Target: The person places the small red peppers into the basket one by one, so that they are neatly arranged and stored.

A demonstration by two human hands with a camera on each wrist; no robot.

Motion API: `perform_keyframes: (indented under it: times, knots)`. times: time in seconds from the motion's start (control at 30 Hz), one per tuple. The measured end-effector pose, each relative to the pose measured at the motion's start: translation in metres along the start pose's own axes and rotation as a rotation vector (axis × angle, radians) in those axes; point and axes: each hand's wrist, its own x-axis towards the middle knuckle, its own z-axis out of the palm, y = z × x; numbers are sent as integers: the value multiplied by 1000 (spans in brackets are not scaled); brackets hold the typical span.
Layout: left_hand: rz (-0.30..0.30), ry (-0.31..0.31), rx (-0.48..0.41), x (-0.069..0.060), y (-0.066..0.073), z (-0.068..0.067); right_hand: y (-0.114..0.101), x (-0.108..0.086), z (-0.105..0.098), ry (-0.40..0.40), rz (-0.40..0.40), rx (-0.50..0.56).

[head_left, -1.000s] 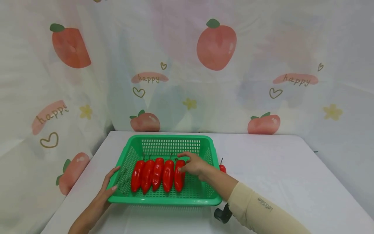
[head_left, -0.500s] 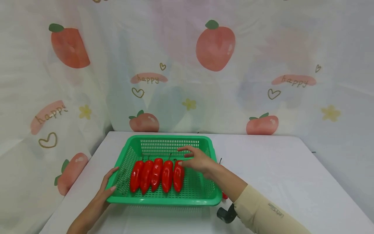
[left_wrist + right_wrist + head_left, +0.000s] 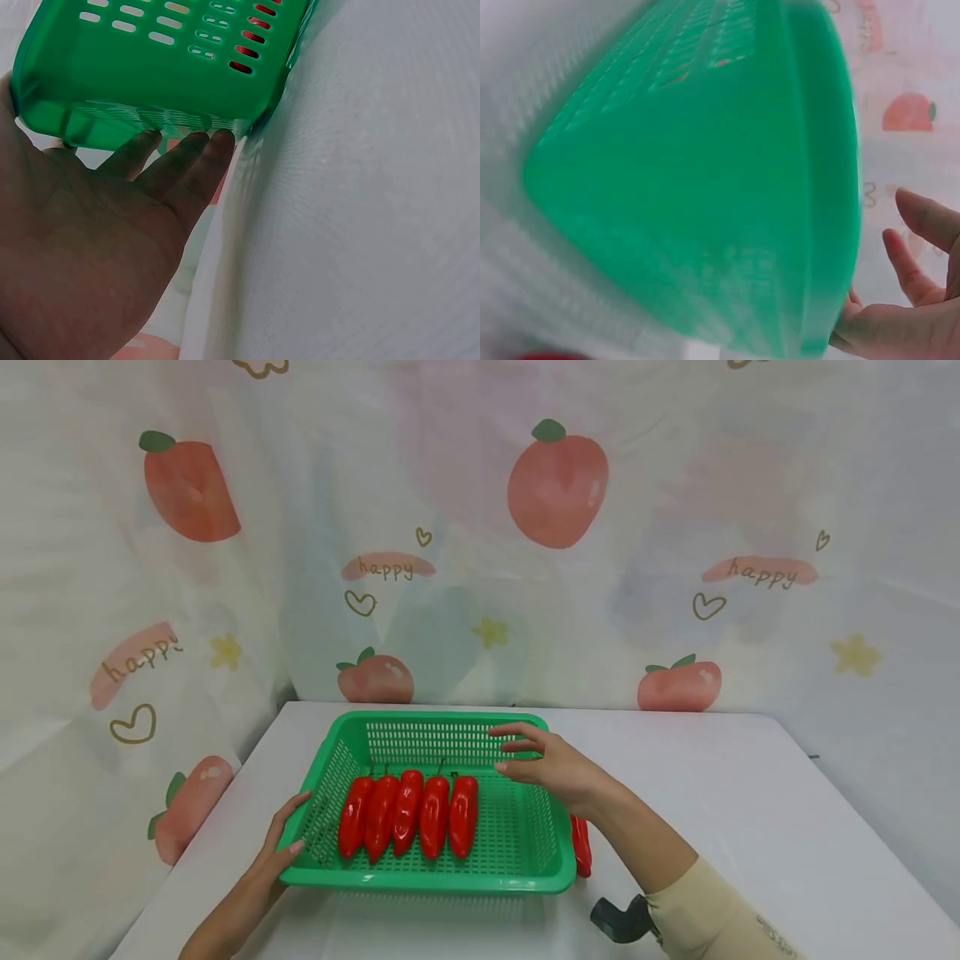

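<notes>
A green plastic basket (image 3: pixel 450 883) with slotted walls stands on the white table. Several red chili peppers (image 3: pixel 434 818) lie side by side in its left and middle part, stems toward the far wall. My left hand (image 3: pixel 262 868) holds the basket's left rim near the front corner; in the left wrist view its fingers (image 3: pixel 196 169) lie against the outer wall. Over the basket's right side hovers my right hand (image 3: pixel 558 767), fingers spread and loosely bent, nothing between them. Another red chili pepper (image 3: pixel 581 846) lies outside, right of the basket, partly hidden by basket and forearm.
The white table (image 3: pixel 750 818) extends to the right of the basket. Behind it hangs a patterned cloth (image 3: pixel 600 635), which also covers the left side. A black device (image 3: pixel 622 918) sits under the right forearm.
My right hand has lifted off the rightmost chili pepper in the basket and drawn back right. The pepper outside shows more. My left hand has stayed on the rim.
</notes>
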Motion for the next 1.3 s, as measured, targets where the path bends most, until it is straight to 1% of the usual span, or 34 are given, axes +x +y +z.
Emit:
perform_keyframes:
  times: [0.17, 0.3, 0.47, 0.67, 0.73, 0.87, 1.03, 1.1, 1.3]
  knots:
    - [-9, -11, 2, 0, 1, 0, 7, -12, -18, 11, 3, -30]
    - [-17, -2, 18, 0, 2, 0, 13, -21, -31, 18, 1, -41]
    - [-2, 2, 23, 0, 2, 0, 19, -31, -42, 25, 14, -3]
    - [-26, -5, 13, 1, 1, 1, 26, -42, -52, 55, 7, 35]
    - [-23, -5, 11, 1, 1, 1, 30, -45, -54, 74, 13, 41]
    - [-15, 5, 21, 1, 1, 0, 42, -47, -57, 103, 56, 49]
    - [-33, 5, 26, 1, 2, -1, 63, -49, -57, 150, 126, 56]
    - [-42, 6, 25, 0, 2, -2, 70, -51, -57, 165, 143, 59]
    - [-36, 12, 23, 0, 1, 0, 88, -54, -58, 201, 187, 40]
